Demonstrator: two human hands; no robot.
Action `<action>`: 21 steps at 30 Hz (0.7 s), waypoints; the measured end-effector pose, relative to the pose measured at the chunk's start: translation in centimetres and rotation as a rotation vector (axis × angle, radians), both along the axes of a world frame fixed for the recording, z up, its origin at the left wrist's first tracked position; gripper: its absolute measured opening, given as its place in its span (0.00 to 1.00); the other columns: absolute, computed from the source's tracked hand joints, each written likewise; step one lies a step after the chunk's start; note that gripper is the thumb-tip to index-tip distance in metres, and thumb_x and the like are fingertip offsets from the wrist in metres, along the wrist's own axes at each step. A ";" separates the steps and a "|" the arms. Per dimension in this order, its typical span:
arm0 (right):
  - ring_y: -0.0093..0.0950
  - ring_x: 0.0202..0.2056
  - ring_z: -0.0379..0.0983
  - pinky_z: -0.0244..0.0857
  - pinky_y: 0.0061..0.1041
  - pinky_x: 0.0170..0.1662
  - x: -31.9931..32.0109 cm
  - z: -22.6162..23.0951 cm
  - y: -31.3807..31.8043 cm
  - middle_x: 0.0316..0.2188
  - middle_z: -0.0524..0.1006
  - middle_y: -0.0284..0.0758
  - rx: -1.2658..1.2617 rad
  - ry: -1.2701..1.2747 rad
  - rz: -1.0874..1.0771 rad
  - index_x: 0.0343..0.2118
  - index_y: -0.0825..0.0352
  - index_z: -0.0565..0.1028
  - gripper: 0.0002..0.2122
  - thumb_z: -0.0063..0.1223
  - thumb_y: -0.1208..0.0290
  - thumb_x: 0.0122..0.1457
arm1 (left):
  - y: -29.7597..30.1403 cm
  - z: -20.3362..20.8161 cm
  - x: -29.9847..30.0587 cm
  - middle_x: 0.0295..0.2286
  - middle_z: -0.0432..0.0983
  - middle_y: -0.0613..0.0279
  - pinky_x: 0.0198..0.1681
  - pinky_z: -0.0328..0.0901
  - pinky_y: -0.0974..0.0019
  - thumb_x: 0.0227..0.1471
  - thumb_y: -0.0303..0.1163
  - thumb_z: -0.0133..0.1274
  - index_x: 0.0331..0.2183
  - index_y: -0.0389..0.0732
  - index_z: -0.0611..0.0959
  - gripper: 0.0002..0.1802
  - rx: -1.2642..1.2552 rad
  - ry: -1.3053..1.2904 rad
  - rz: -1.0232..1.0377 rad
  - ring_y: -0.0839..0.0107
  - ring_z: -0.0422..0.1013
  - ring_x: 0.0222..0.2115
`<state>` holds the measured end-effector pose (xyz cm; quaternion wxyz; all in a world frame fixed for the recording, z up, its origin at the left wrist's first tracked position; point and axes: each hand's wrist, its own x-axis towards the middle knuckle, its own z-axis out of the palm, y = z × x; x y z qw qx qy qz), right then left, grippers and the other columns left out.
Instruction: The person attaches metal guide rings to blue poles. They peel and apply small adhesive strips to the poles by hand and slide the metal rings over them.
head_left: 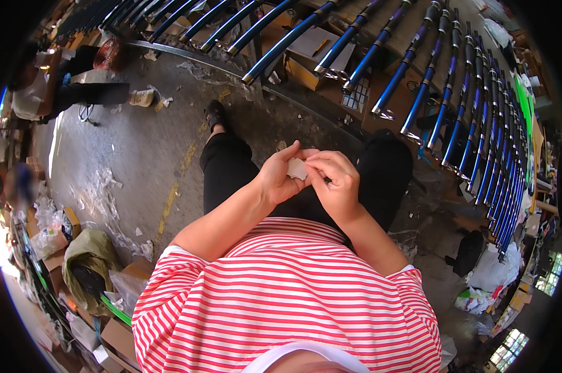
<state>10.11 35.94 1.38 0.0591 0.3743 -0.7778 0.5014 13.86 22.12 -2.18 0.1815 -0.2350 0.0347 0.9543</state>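
Note:
A small whitish piece point(297, 168), flat like paper or a label, lies between my hands above my lap. My left hand point(276, 176) is turned palm up and curled round it, with the thumb along its upper side. The fingertips of my right hand point(338, 186) pinch its right edge. What is on the piece is too small to make out. Beyond my hands, a long row of blue fishing rods point(287, 45) rests side by side, butt ends toward me; neither hand touches them.
A metal rack edge point(194, 56) runs under the rods, with an open cardboard box point(302, 73) beneath. At the upper left sits another person point(35, 99). Plastic scraps point(97, 199) litter the concrete floor. An olive cloth point(91, 261) and boxes stand at lower left; bags point(495, 270) at right.

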 end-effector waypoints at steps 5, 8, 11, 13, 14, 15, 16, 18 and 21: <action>0.34 0.31 0.73 0.68 0.29 0.36 0.7 0.8 0.5 0.31 0.76 0.35 0.291 0.210 0.021 0.29 0.69 0.76 0.09 0.61 0.77 0.42 | 0.7 1.6 -0.1 0.42 0.72 0.48 0.53 0.62 0.57 0.62 0.43 0.32 0.37 0.32 0.75 0.25 -0.161 -0.009 -0.019 0.58 0.68 0.45; 0.35 0.33 0.74 0.68 0.31 0.38 0.8 0.8 0.9 0.31 0.77 0.36 0.284 0.210 0.050 0.29 0.69 0.76 0.09 0.60 0.75 0.43 | 1.1 1.7 0.1 0.43 0.72 0.47 0.54 0.60 0.56 0.62 0.43 0.31 0.37 0.32 0.76 0.25 -0.171 -0.040 -0.004 0.56 0.67 0.47; 0.35 0.33 0.75 0.68 0.31 0.37 1.0 0.8 1.3 0.30 0.78 0.36 0.300 0.207 0.090 0.29 0.68 0.77 0.08 0.59 0.76 0.43 | 1.1 1.7 0.3 0.41 0.73 0.46 0.54 0.60 0.55 0.62 0.43 0.32 0.35 0.31 0.76 0.25 -0.166 -0.075 -0.007 0.55 0.67 0.46; 0.34 0.33 0.76 0.68 0.31 0.36 1.1 0.7 1.6 0.29 0.78 0.37 0.299 0.211 0.121 0.29 0.68 0.77 0.08 0.58 0.77 0.43 | 1.1 1.5 0.5 0.40 0.73 0.45 0.54 0.61 0.54 0.62 0.42 0.33 0.34 0.31 0.76 0.24 -0.163 -0.085 0.000 0.54 0.68 0.46; 0.34 0.32 0.76 0.68 0.30 0.36 1.1 0.7 1.6 0.28 0.78 0.37 0.292 0.217 0.134 0.29 0.68 0.77 0.08 0.58 0.78 0.43 | 1.2 1.4 0.6 0.40 0.73 0.45 0.54 0.61 0.54 0.61 0.42 0.34 0.33 0.31 0.77 0.24 -0.161 -0.089 0.003 0.53 0.68 0.46; 0.34 0.32 0.76 0.69 0.30 0.35 1.2 0.6 1.6 0.28 0.78 0.37 0.283 0.223 0.146 0.30 0.68 0.77 0.08 0.57 0.78 0.44 | 1.2 1.3 0.6 0.39 0.73 0.45 0.54 0.61 0.54 0.61 0.42 0.34 0.33 0.31 0.77 0.23 -0.161 -0.090 0.006 0.53 0.68 0.46; 0.34 0.31 0.76 0.69 0.30 0.35 1.2 0.7 1.6 0.28 0.78 0.37 0.297 0.222 0.139 0.30 0.68 0.77 0.08 0.56 0.79 0.44 | 1.2 1.2 0.7 0.39 0.73 0.45 0.54 0.61 0.54 0.61 0.41 0.35 0.32 0.31 0.77 0.23 -0.161 -0.091 0.009 0.52 0.68 0.46; 0.34 0.30 0.76 0.69 0.29 0.33 1.4 1.0 1.5 0.28 0.78 0.37 0.326 0.222 0.123 0.31 0.68 0.77 0.08 0.55 0.80 0.44 | 1.3 1.2 0.8 0.38 0.74 0.45 0.53 0.61 0.54 0.61 0.41 0.36 0.32 0.32 0.77 0.23 -0.177 -0.097 0.009 0.52 0.68 0.46; 0.34 0.30 0.76 0.69 0.27 0.32 1.5 0.8 1.3 0.28 0.78 0.38 0.301 0.267 0.028 0.33 0.66 0.75 0.10 0.53 0.79 0.45 | 1.6 1.6 0.7 0.38 0.74 0.47 0.52 0.63 0.54 0.61 0.42 0.36 0.31 0.33 0.77 0.22 -0.225 -0.114 0.002 0.53 0.69 0.45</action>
